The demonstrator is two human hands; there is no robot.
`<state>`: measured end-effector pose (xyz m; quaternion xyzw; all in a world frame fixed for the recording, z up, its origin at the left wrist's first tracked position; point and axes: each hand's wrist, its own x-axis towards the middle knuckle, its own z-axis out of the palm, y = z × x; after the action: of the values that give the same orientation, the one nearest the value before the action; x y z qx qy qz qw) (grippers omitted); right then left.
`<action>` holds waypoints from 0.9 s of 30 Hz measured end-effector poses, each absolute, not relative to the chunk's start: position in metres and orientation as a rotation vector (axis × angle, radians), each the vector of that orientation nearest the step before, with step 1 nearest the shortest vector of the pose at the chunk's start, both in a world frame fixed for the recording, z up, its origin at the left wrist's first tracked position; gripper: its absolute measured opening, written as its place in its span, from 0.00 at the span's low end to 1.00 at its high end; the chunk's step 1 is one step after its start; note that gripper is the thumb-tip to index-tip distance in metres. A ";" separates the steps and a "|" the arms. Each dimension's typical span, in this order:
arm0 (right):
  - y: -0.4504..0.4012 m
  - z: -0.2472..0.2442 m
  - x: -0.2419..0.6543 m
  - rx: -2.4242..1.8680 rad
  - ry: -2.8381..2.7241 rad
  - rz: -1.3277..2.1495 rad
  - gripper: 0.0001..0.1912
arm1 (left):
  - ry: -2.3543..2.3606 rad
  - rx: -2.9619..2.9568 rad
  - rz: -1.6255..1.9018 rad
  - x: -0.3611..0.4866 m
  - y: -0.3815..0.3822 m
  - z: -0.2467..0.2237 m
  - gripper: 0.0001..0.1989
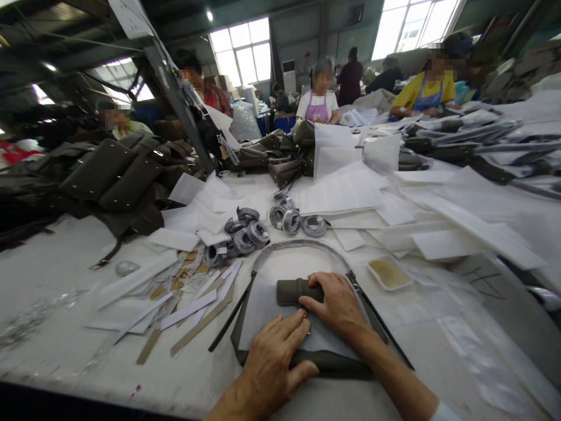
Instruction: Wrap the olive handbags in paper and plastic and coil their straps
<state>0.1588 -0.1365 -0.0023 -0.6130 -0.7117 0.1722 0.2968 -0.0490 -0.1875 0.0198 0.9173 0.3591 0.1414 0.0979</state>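
A dark olive handbag [322, 365] lies flat on the white table in front of me, its wrapped handle [302, 244] arched toward the far side. A pale protective sheet [258, 310] covers most of its front. On the sheet, near the bag's top, rests a dark flap or strap piece [287, 291]. My right hand [335, 304] has its thumb and fingers on the right end of that piece. My left hand [278, 356] lies spread on the sheet, fingertips by a small metal fitting below the piece.
Coiled wrapped straps [245, 231] sit beyond the bag, with cardboard strips [201, 321] to the left. A small white tray [389, 272] stands at right. White foam sheets [346, 190] and dark bags [109, 175] pile up behind. Several people work at the back.
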 end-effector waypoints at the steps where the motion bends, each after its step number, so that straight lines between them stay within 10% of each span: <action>1: -0.136 -0.003 0.159 -1.620 -1.889 0.450 0.13 | 1.073 2.694 0.431 -0.047 -0.185 0.021 0.31; 27: -0.153 0.023 0.162 -1.055 -2.329 0.777 0.10 | 0.991 2.846 0.973 -0.047 -0.202 -0.017 0.21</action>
<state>0.1618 -0.1526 0.0225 -0.3839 -0.8477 0.2829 0.2325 -0.0469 -0.2023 -0.0174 0.8986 0.3130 0.3073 -0.0126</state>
